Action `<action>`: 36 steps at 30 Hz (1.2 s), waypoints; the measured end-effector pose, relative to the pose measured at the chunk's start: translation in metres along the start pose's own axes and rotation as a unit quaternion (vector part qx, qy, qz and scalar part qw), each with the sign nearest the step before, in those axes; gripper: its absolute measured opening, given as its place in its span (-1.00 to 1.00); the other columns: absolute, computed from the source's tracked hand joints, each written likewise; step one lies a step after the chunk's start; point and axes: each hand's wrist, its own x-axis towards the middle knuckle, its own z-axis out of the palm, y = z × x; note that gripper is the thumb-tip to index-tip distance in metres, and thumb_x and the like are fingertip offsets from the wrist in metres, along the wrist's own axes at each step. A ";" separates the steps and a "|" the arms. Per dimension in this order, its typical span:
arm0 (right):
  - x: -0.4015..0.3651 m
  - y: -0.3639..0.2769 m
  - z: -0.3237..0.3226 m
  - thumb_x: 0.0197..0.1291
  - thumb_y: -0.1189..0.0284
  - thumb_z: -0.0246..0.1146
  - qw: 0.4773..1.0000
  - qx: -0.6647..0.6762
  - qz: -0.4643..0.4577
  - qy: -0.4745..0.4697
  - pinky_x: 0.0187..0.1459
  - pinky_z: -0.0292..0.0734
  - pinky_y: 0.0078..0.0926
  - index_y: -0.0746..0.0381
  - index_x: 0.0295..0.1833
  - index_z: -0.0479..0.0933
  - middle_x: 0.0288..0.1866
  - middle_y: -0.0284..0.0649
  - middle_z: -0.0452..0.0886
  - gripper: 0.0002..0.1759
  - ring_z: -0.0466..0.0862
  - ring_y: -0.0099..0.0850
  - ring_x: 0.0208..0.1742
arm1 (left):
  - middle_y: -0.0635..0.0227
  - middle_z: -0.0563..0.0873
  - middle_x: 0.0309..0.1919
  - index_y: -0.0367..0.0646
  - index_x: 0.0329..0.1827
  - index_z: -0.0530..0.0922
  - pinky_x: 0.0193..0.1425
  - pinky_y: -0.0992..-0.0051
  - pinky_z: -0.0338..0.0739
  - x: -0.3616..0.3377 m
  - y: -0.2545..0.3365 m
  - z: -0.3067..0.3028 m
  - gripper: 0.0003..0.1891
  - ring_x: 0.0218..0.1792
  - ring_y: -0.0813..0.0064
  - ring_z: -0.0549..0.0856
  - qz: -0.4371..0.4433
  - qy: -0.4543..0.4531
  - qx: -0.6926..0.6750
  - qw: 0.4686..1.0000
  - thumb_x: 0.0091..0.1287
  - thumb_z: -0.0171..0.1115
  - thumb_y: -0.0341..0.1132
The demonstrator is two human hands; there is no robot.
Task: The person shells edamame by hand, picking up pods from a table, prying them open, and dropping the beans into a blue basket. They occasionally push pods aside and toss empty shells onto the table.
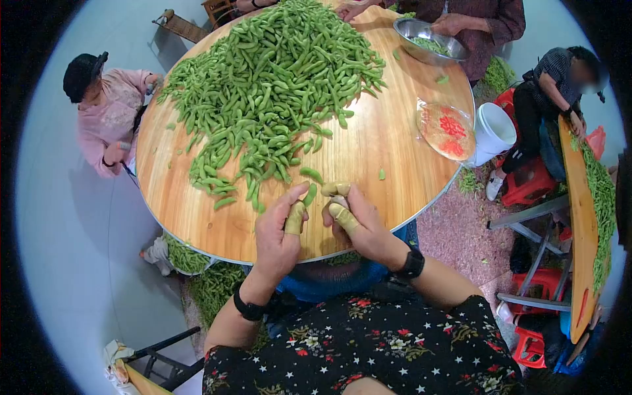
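Observation:
A large heap of green bean pods (pixel 276 79) covers the far and left part of the round wooden table (pixel 388 145). Near its front edge, my left hand (pixel 282 227) pinches a green pod (pixel 310 195) between thumb and fingers; the thumb wears a yellowish cover. Close beside it on the right, my right hand (pixel 355 220) is closed, with yellowish covers on thumb and index finger. Something small and pale shows between those fingertips, too small to name. A loose pod (pixel 311 174) lies just beyond my hands.
A steel bowl (pixel 431 41) stands at the far right beside a person's hand. Nearer are a clear bag with red print (pixel 446 130) and a white bucket (pixel 495 130). People sit around this table and at another table (pixel 579 224) on the right.

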 end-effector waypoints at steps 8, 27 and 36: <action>0.001 -0.024 0.004 0.43 0.37 -0.05 0.945 0.251 0.193 -0.084 -0.69 0.28 -0.65 0.21 0.16 0.21 -0.38 -0.28 0.52 -0.73 0.41 -0.61 -0.67 | 0.03 0.69 -0.03 -0.29 0.16 0.53 0.04 0.42 0.56 0.001 0.004 0.004 -0.62 -0.06 0.24 0.71 0.105 -0.012 0.040 0.994 0.27 0.02 -0.60; 0.002 -0.014 -0.004 0.44 0.35 -0.09 0.818 0.462 0.313 -0.143 -0.78 0.24 -0.66 0.16 0.07 0.26 -0.47 -0.27 0.51 -0.81 0.37 -0.57 -0.77 | 0.54 0.59 -0.42 -0.20 0.21 0.52 -0.48 0.73 0.34 -0.007 -0.012 -0.007 -0.68 -0.51 0.77 0.49 -0.287 -0.149 -0.467 0.823 0.42 0.11 -0.39; -0.001 -0.037 0.004 0.44 0.38 -0.12 0.936 0.213 0.260 -0.108 -0.74 0.33 -0.59 0.19 -0.07 0.27 -0.46 -0.26 0.51 -0.87 0.51 -0.49 -0.71 | 0.07 0.64 -0.39 -0.27 -0.09 0.55 -0.39 0.32 0.55 -0.013 0.001 0.001 -0.73 -0.42 0.14 0.66 0.260 -0.021 0.236 0.936 0.13 0.26 -0.48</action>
